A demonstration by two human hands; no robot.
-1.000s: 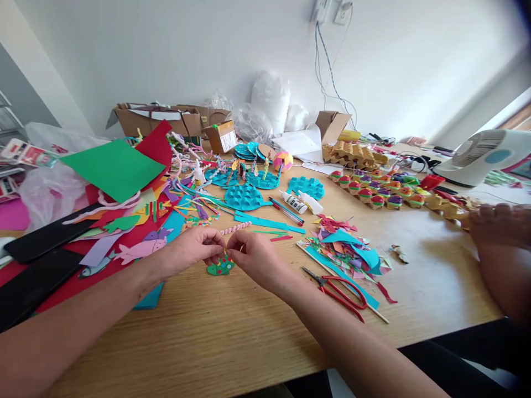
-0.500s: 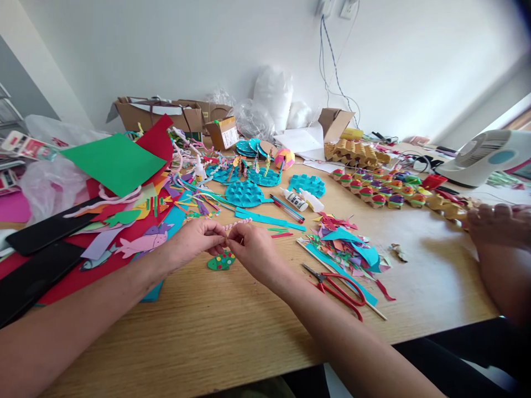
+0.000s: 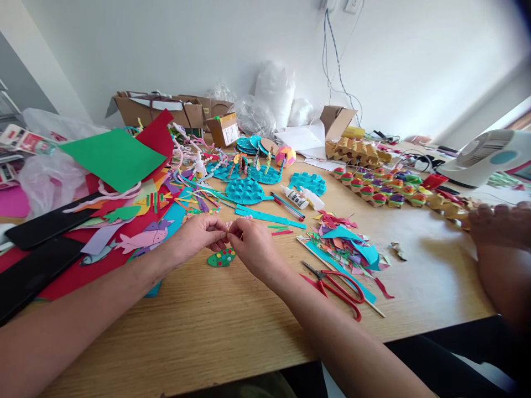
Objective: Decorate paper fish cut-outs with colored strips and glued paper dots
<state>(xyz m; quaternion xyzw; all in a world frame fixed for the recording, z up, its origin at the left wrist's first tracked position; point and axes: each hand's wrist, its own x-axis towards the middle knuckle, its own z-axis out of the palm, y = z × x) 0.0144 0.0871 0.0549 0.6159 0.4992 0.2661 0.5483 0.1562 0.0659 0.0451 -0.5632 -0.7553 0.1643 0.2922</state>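
Observation:
My left hand point(image 3: 206, 232) and my right hand point(image 3: 251, 241) meet fingertip to fingertip above the middle of the table. Both are closed in a pinch; whatever lies between the fingers is too small and covered to name. Just below them, a green paper fish point(image 3: 221, 257) with red, yellow and white dots lies flat on the wood. A bit of pink twisted strip point(image 3: 244, 218) shows behind the fingers. Red-handled scissors point(image 3: 338, 287) rest to the right of my right forearm, beside a thin wooden stick point(image 3: 365, 301) and a blue paper strip point(image 3: 352, 276).
Paper scraps point(image 3: 352, 243) are heaped right of my hands. Glue bottles point(image 3: 295, 197), pens point(image 3: 287, 205) and blue egg-carton pieces point(image 3: 244, 192) lie beyond. Coloured paper point(image 3: 114, 159) and a pink paper fish point(image 3: 141, 241) crowd the left. Another person's limb point(image 3: 498, 243) rests at the right edge.
The view has shifted slightly. Both hands stay pinched together above the green fish, with only small finger movement; a red piece now shows beside the scissors.

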